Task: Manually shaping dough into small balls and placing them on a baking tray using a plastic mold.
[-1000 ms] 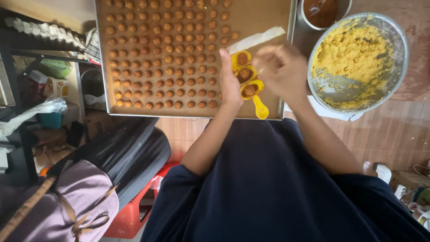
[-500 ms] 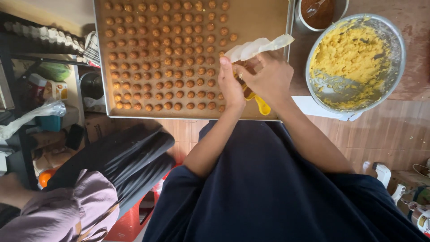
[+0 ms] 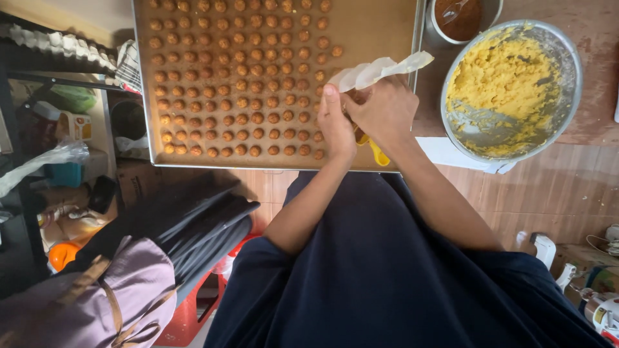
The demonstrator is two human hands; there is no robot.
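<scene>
A large metal baking tray (image 3: 380, 29) lined with brown paper holds rows of several small round brown dough balls (image 3: 242, 87). At its near right corner my left hand (image 3: 335, 125) and my right hand (image 3: 383, 109) are pressed together over yellow measuring spoons (image 3: 377, 153), mostly hidden beneath them. A strip of thin white plastic film (image 3: 380, 69) sticks out from between my fingers toward the right. What my fingers pinch under the film I cannot see.
A metal bowl (image 3: 567, 71) of yellow dough stands right of the tray on a white cloth (image 3: 451, 153). A smaller bowl with brown filling (image 3: 461, 16) is at the top. A cluttered shelf (image 3: 58, 122) and a bag (image 3: 97, 296) lie to the left.
My hands have come together over the yellow spoons, which now are mostly covered. The white film has lifted from the tray and is held between my fingers.
</scene>
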